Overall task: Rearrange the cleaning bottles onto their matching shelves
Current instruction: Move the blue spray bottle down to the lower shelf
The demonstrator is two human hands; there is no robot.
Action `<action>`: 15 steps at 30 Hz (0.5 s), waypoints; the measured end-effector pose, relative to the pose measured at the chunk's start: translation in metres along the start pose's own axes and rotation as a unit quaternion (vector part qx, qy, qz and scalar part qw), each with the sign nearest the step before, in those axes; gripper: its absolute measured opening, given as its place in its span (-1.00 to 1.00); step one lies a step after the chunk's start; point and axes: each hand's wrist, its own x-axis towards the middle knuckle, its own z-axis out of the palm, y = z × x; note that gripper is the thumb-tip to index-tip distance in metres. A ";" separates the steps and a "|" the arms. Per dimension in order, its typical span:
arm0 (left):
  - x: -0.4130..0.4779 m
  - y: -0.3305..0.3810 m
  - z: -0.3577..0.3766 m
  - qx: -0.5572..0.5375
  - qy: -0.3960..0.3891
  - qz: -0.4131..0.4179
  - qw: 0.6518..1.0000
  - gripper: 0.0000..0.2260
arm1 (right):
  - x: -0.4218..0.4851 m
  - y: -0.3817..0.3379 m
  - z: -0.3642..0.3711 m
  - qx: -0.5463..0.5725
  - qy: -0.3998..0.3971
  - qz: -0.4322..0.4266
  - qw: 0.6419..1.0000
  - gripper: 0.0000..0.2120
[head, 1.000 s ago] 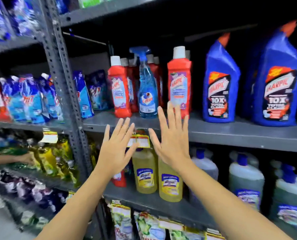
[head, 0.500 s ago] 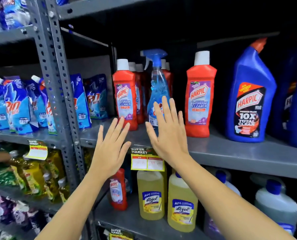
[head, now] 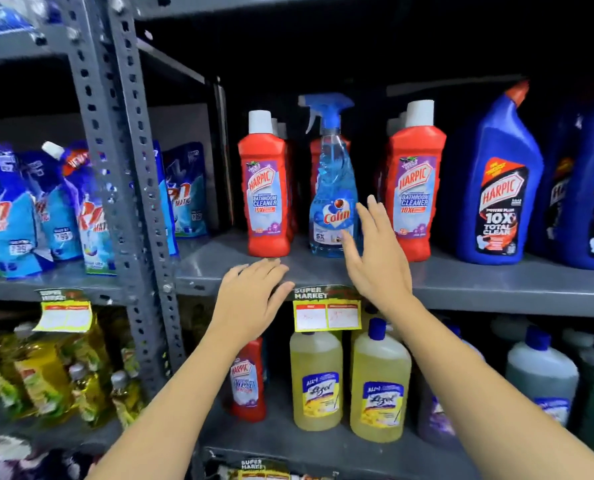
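A blue Colin spray bottle (head: 333,188) stands on the middle grey shelf (head: 461,282) between two rows of red Harpic bathroom cleaner bottles (head: 267,188) (head: 415,188). My right hand (head: 375,261) is open, its fingers spread just right of and in front of the spray bottle, touching or nearly touching its lower side. My left hand (head: 250,296) is open and empty, palm down at the shelf's front edge below the left red bottle. One red Harpic bottle (head: 247,379) stands alone on the shelf below, beside yellow Lizol bottles (head: 318,379).
Big blue Harpic toilet cleaner bottles (head: 499,188) fill the right of the middle shelf. A perforated grey upright (head: 122,202) separates a left bay of blue detergent pouches (head: 8,216). Pale green bottles (head: 541,372) stand lower right. A yellow price tag (head: 326,313) hangs on the shelf edge.
The view has come closer to the shelf. My right hand moved right, from in front of the spray bottle to its side. My left hand lowered to the shelf edge.
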 end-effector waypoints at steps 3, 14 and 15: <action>-0.003 0.000 0.001 -0.003 0.020 -0.004 1.000 -0.59 | 0.003 -0.002 -0.003 0.028 -0.017 -0.013 0.999 -0.47; -0.003 -0.006 0.004 -0.015 0.032 0.000 0.999 -0.62 | 0.087 -0.017 0.016 0.097 -0.062 0.184 0.976 0.07; -0.003 -0.006 0.004 -0.018 0.030 -0.003 0.999 -0.62 | 0.089 -0.011 0.018 0.109 -0.073 0.214 0.968 0.06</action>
